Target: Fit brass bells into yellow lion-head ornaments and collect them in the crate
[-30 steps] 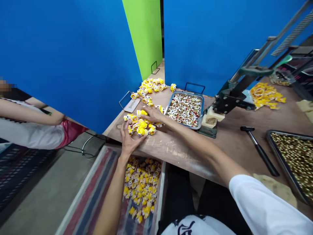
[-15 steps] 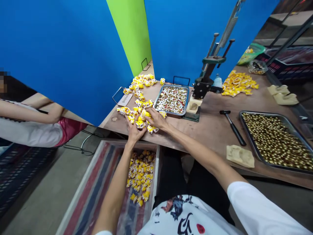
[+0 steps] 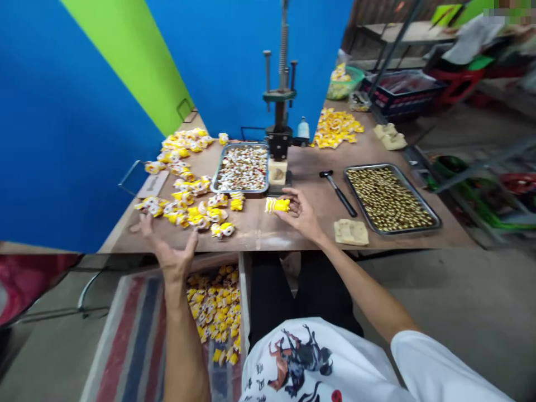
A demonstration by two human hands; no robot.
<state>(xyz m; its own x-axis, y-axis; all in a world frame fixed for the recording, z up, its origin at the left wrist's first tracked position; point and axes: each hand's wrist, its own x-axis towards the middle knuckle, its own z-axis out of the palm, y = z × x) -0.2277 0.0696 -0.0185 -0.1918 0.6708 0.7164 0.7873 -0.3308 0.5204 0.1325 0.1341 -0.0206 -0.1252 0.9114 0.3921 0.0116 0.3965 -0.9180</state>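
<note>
My right hand [image 3: 305, 219] holds a small yellow-and-white striped plastic figure piece [image 3: 277, 205] between thumb and fingers, just above the wooden table. Spread wide, my left hand [image 3: 173, 255] has its thumb and fingers apart at the near side of a loose group of similar yellow-and-white pieces [image 3: 201, 215]. Its fingertips are close to the group's left end; whether they touch a piece I cannot tell. Beyond the right hand stands a hand press [image 3: 279, 120] with a cream block [image 3: 277, 172] under its head.
A metal tray [image 3: 240, 192] of small white-and-red parts sits left of the press. To the right lie a hammer [image 3: 339, 194], a tray [image 3: 408, 229] of gold beads and a cream mould block [image 3: 350, 232]. Yellow parts [image 3: 337, 127] are heaped behind. Below, a lined bin [image 3: 146, 312] holds more pieces.
My hands have moved apart. The right hand has left the group and come rightward with one piece; the left has opened. The view has turned to the right.
</note>
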